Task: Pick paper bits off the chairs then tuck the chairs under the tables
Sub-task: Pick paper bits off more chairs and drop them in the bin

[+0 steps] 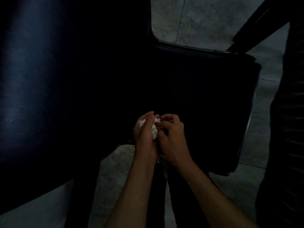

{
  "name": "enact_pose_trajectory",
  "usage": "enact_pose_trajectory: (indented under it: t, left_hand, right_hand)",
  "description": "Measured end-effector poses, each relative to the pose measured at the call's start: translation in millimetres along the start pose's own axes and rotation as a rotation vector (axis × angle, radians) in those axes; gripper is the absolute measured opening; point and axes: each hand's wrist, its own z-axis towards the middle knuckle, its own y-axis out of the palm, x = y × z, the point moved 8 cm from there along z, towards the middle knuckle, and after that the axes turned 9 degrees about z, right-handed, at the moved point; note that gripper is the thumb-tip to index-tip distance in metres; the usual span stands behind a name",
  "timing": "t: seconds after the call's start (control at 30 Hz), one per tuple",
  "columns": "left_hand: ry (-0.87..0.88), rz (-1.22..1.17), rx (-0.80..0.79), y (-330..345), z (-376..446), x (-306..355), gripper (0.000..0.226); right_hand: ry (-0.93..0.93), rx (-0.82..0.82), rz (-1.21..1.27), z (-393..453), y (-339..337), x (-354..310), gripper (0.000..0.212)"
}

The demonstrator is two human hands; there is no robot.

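Head view: left hand [144, 134] cupped, half closed around white paper bits [154, 129], one bunched wad. Right hand [171, 137] fingertips pinch wad's far end. Both hands over near edge of one dark chair seat [205, 96]; floor [115, 170] beneath wrists.

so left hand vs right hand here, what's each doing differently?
The left hand is cupped, cradling the wad of white paper bits; the right hand pinches at the wad's top edge with its fingertips. The left shows its back and thumb side; the right curls knuckles-up. Both are bare and meet over the dark chair seat.
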Motion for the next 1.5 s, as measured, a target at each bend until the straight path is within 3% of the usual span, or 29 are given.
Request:
enact_pose_trajectory:
  t: [0.2, 0.33, 0.5, 0.63, 0.87, 1.03, 1.27, 1.5]
  left_hand:
    - [0.217, 0.424, 0.019, 21, -20, 45, 0.026]
    - [0.376, 0.65, -0.042, 39, -51, 89, 0.025]
    - [0.604, 0.893, -0.085, 62, -106, 160, 0.006]
    - [0.862, 1.026, -0.009, 67, -168, 233, 0.017]
    - [1.08, 1.172, 0.187, 36, -265, 340, 0.026]
    - [1.191, 1.144, 0.222, 15, -305, 390, 0.028]
    - [1.261, 1.118, 0.256, -12, -290, 465, 0.028]
    - [1.283, 1.15, 0.068, -12, -240, 528, 0.042]
  right_hand:
    - [0.089, 0.088, 0.242, -11, -41, -20, 0.021]
    - [0.077, 0.153, 0.075, -15, -73, -53, 0.018]
    - [-0.026, 0.161, -0.17, -23, -107, -126, 0.039]
    - [-0.134, 0.169, -0.401, -41, -132, -201, 0.055]
    - [-0.431, 0.172, -0.553, -92, -137, -343, 0.065]
    - [-0.604, 0.189, -0.615, -113, -125, -419, 0.067]
    - [-0.595, 0.223, -0.662, -106, -84, -458, 0.072]
    - [-0.456, 0.341, -0.644, -81, -38, -486, 0.073]
